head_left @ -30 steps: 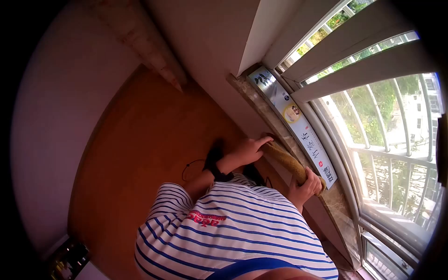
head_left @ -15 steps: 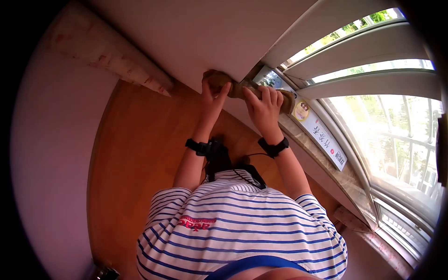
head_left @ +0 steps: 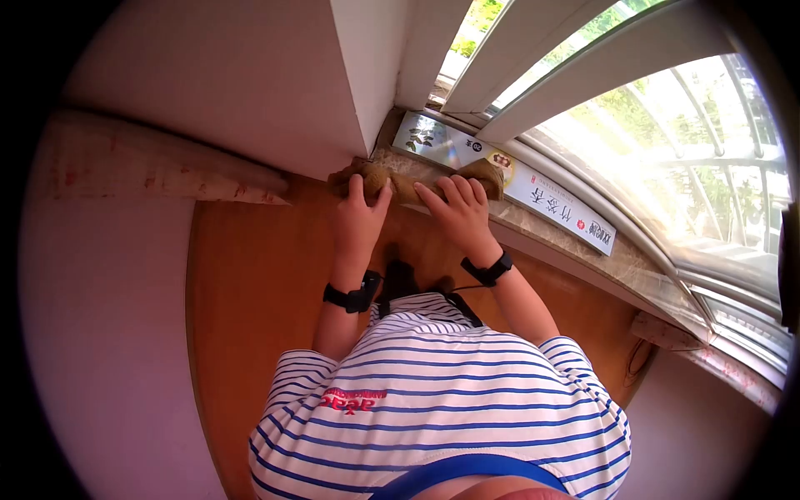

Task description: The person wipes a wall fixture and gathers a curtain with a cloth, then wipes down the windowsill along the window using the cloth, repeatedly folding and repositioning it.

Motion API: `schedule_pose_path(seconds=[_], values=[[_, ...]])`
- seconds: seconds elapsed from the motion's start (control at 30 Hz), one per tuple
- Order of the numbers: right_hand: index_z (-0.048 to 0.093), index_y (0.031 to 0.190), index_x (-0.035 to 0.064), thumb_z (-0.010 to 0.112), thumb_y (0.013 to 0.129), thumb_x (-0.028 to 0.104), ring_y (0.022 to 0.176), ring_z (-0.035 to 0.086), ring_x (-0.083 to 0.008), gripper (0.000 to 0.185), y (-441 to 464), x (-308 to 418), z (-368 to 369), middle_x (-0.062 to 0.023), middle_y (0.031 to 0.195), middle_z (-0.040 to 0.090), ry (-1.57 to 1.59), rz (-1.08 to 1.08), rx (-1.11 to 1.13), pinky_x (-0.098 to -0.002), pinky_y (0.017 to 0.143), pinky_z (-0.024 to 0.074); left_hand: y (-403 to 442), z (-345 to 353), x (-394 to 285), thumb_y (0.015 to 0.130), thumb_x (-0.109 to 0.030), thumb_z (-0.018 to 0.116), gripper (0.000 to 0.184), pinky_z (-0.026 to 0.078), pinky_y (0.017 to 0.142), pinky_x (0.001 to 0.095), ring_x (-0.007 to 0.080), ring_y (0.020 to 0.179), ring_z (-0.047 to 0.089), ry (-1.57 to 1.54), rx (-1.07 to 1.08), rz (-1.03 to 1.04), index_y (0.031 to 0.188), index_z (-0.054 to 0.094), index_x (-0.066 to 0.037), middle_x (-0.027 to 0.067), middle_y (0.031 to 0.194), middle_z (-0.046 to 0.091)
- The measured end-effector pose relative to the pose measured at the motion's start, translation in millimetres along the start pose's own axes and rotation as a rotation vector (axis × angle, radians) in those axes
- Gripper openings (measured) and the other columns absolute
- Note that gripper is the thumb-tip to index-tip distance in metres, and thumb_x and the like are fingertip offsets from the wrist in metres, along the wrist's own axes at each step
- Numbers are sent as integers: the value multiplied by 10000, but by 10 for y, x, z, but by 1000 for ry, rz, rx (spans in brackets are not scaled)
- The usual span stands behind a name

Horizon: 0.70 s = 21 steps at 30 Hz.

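Note:
A brown cloth, bunched and stretched sideways, lies between my two hands at the corner end of the window sill. My left hand is closed on its left end, with index finger and thumb pressed into the folds. My right hand grips the other part, its fingers over the top. The cloth's right end sticks up beyond the right fingers, beside the long white printed box. The underside of the cloth is hidden.
The marble-patterned sill runs below a barred window with wide white frames. A wall corner stands just ahead. To the left, a pipe in patterned wrapping runs along the wall above the wooden floor.
My view has turned, so the sill and wall corner appear shifted. Both hands still hold the cloth; its right end now looks more bunched up.

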State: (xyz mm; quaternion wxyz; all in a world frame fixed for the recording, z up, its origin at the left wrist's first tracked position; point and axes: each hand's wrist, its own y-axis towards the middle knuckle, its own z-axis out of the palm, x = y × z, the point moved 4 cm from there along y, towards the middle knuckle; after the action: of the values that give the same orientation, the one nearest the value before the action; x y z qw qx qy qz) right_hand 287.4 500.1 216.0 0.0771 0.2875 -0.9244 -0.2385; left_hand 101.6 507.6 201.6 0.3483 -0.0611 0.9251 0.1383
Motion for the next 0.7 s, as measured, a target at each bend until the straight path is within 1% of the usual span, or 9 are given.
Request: schedule_pose_path(seconds=[0.03,0.1,0.13,0.23,0.27,0.47,0.53,0.63,0.7], values=[[690,1193,257,648,777,147,1032,566,-204,432,-104,-73,-73,-15,1046,580,-33,34,-10,-377,927,412,-30,48,-90,898,-400,705,376,548,515,441,383,620,675,-8,14,22,981,575,-56,188,637,648],[692,1195,257,649,773,148,1038,563,-203,438,-334,-217,-214,-14,1047,578,-83,88,-24,-381,933,408,-133,197,-359,889,-423,709,357,516,440,431,336,490,644,166,-28,239,871,549,-104,117,524,605],[693,1199,259,645,776,145,1046,559,-204,441,-470,-305,-285,-15,1051,577,-135,133,4,-386,938,403,-165,326,-456,882,-439,714,360,492,406,395,274,434,621,157,-32,304,846,541,-126,78,486,581],[698,1209,265,648,775,132,1048,551,-209,457,-884,-565,-477,-22,1052,571,-250,271,39,-402,947,395,-320,639,-860,885,-461,716,383,459,379,385,269,416,605,180,72,455,821,546,-123,74,460,553],[696,1211,266,657,775,134,1039,550,-210,458,-1014,-648,-546,-25,1048,570,-294,313,46,-406,943,397,-370,760,-983,883,-474,717,398,433,359,356,232,365,564,159,34,562,789,531,-136,40,414,500],[662,1181,249,669,755,149,898,567,-242,437,-1453,-1100,-889,-42,949,600,-389,569,42,-415,820,420,-438,1198,-1569,902,-507,685,437,419,356,345,230,362,558,-31,217,848,718,524,-144,43,420,506],[645,1200,166,739,709,180,842,620,-270,501,-1540,-1142,-1087,-64,910,622,-244,754,50,-408,763,474,-359,1104,-1672,910,-505,674,436,413,373,366,251,379,561,-42,296,846,710,555,-136,58,435,514],[637,1088,128,773,699,196,804,659,-280,417,-1751,-1235,-1471,-82,841,653,-107,910,-101,-403,705,522,-234,1102,-1792,912,-447,688,337,387,385,357,219,376,532,-131,281,846,781,645,-139,33,442,499],[612,1015,101,781,700,185,807,656,-282,368,-1842,-1266,-1670,-85,826,654,-91,872,117,-405,716,527,-227,1079,-1999,910,-398,705,280,399,422,346,218,407,535,-171,223,944,974,740,-127,36,468,509]])
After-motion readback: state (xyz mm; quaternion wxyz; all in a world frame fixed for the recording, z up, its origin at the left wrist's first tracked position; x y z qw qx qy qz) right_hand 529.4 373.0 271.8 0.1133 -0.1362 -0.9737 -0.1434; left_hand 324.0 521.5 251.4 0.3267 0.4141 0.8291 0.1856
